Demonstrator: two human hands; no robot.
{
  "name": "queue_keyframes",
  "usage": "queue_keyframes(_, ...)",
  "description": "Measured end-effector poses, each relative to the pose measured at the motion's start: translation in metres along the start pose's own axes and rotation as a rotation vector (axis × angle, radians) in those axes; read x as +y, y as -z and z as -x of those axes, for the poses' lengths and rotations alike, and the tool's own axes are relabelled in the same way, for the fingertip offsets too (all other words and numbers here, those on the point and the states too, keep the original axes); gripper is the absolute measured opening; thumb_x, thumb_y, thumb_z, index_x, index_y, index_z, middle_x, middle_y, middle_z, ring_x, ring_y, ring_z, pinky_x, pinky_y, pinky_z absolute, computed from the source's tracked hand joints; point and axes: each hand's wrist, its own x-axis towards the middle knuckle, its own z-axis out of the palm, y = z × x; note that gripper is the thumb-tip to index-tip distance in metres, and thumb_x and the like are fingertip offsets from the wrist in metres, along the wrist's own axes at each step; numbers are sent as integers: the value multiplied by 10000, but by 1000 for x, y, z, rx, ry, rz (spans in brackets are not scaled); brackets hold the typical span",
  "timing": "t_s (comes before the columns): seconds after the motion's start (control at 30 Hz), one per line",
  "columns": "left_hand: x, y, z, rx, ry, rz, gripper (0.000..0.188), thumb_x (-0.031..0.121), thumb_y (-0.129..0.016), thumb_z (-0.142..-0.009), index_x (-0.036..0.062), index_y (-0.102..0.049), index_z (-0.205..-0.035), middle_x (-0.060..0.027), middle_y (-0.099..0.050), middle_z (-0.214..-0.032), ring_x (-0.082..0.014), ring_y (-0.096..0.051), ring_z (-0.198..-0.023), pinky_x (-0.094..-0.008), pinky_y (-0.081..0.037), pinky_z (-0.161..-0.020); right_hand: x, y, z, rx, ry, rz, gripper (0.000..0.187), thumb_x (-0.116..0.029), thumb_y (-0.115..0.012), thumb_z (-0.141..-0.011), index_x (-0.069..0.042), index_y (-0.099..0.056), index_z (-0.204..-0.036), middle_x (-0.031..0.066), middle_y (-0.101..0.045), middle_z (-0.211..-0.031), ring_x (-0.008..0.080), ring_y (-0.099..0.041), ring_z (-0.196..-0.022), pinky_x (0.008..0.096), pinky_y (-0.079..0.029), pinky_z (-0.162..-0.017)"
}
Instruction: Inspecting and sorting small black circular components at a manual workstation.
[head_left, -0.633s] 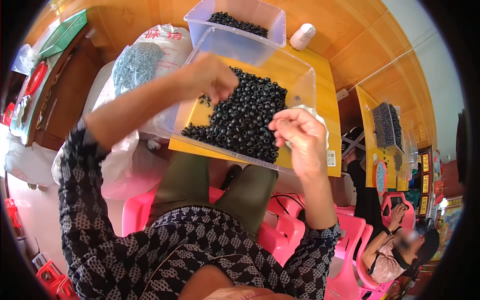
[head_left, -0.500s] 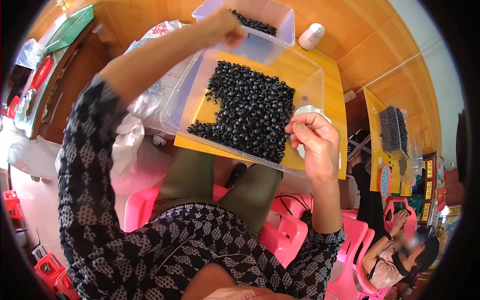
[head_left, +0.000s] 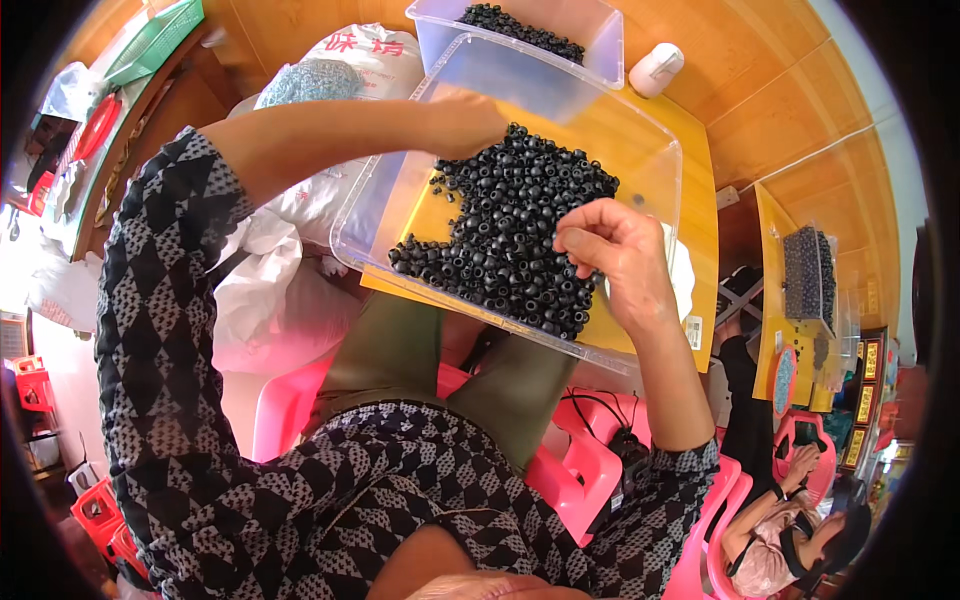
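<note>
Many small black beads (head_left: 525,215), round with holes, are spread in a heap across the bottom of a wide clear plastic bin (head_left: 345,240). My left hand (head_left: 465,125) reaches in over the bin's left side, at the far-left edge of the heap; its fingers are turned down and blurred, so their hold is hidden. Over the right part of the heap is my right hand (head_left: 625,255), thumb and fingertips drawn together in a pinch. Whatever sits between those fingertips is too small to make out.
Behind stands a second clear bin (head_left: 610,40) with more black beads, beside a white bottle (head_left: 657,70). A white item (head_left: 682,275) lies right of my hand on the yellow table (head_left: 700,200). White sacks (head_left: 385,60) crowd the left. Another person (head_left: 780,540) sits at far right.
My left hand has come down from near the back bin to the heap's far edge. My right hand has shifted inward over the beads. The view has tilted slightly.
</note>
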Motion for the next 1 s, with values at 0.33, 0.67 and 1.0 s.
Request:
queue_keyframes(0.33,13,-29,-4,-407,-160,-385,101,39,-591,-667,83,-672,-709,-105,-652,-762,-263,-634,-756,-384,-509,-596,6,-7,-16,-194,-44,9,131,-128,-647,-777,-10,-600,-809,51,-602,-705,71,-512,-576,180,-406,-514)
queue_keyframes(0.67,17,-40,-11,-280,-242,-292,67,72,-638,-602,69,-651,-668,-108,-643,-723,-277,-633,-728,-378,-506,-582,-8,24,7,-34,53,65,103,-104,-618,-787,-2,-610,-795,59,-616,-710,83,-525,-597,197,-411,-544)
queue_keyframes(1.0,46,8,18,20,-23,728,90,82,-593,-674,4,-634,-695,-106,-591,-602,-208,-575,-535,-317,-444,-471,49,130,53,410,79,-105,60,-55,-608,-774,4,-614,-773,67,-614,-697,89,-509,-565,206,-398,-526)
